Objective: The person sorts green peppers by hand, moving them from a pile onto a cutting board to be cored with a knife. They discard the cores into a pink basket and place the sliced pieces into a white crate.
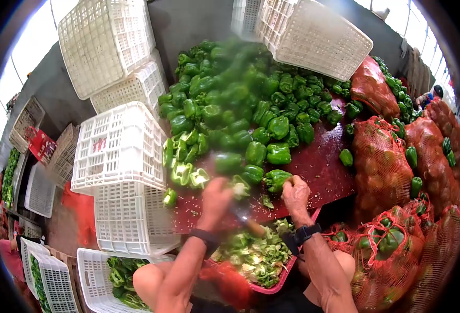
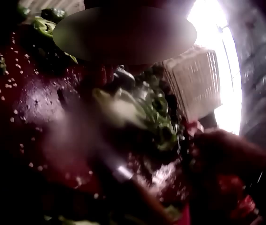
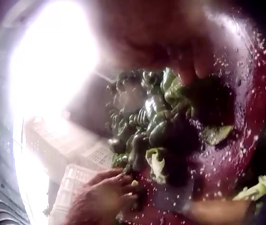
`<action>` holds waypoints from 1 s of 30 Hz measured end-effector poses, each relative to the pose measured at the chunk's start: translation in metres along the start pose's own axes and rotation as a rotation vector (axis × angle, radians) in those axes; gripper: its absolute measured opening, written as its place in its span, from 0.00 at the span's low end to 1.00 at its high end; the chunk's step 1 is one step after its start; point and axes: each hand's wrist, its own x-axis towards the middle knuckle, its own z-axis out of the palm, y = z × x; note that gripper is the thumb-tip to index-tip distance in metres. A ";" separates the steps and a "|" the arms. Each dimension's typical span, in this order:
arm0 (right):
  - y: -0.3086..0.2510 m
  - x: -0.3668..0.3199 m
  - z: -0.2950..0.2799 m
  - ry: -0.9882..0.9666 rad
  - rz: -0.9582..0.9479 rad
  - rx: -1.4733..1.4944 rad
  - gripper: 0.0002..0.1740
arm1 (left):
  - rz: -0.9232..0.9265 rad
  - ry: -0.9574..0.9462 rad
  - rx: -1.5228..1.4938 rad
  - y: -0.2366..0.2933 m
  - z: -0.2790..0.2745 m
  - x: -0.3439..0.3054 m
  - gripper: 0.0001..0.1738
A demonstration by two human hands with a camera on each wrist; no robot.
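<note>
My right hand (image 1: 296, 198) grips a whole green bell pepper (image 1: 278, 180) by its near side, low over the dark red tabletop (image 1: 324, 182). In the right wrist view, its fingers bend against the pepper (image 3: 175, 91). My left hand (image 3: 100, 199) is low at the table, fingers loosely extended beside a pale-fleshed cut pepper (image 3: 156, 164); the head view blurs this hand (image 1: 215, 201). Between the hands lies a knife, its wooden handle (image 1: 254, 227) toward me and held by neither hand. A green scrap (image 1: 267, 202) lies near the right hand.
A large heap of green peppers (image 1: 225, 94) covers the table's far side, with cut halves (image 1: 182, 172) at left. White crates (image 1: 120, 146) stack on the left. Red mesh sacks (image 1: 379, 161) stand right. Below the table edge, a pink tub (image 1: 279, 284) holds pale trimmings.
</note>
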 end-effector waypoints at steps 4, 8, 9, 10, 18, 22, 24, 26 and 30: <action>-0.002 -0.048 0.024 -0.490 -0.060 0.007 0.04 | 0.178 -0.001 0.099 0.027 0.022 -0.002 0.18; -0.030 -0.095 0.028 -0.462 -0.527 -0.255 0.08 | 0.424 -0.107 0.317 0.035 0.038 0.008 0.21; -0.033 -0.101 0.029 -0.491 -0.565 -0.283 0.09 | 0.470 -0.141 0.384 0.031 0.040 0.007 0.21; -0.036 -0.103 0.028 -0.511 -0.588 -0.300 0.12 | 0.482 -0.130 0.391 0.026 0.041 0.010 0.18; -0.021 -0.106 0.027 -0.731 -0.193 -0.457 0.12 | 0.536 -0.073 0.501 -0.029 -0.002 0.036 0.05; -0.044 -0.100 0.012 -0.711 -0.125 -0.355 0.16 | 0.468 -0.036 0.504 -0.038 -0.006 0.072 0.14; -0.053 -0.093 0.009 -0.709 -0.146 -0.310 0.10 | 0.523 -0.002 0.550 -0.055 -0.002 0.096 0.29; -0.061 -0.089 0.007 -0.636 -0.144 -0.299 0.08 | 0.416 -0.180 0.503 -0.074 0.003 0.110 0.34; -0.049 -0.083 0.011 -0.560 -0.128 -0.256 0.10 | 0.445 -0.336 0.692 -0.056 0.008 0.127 0.32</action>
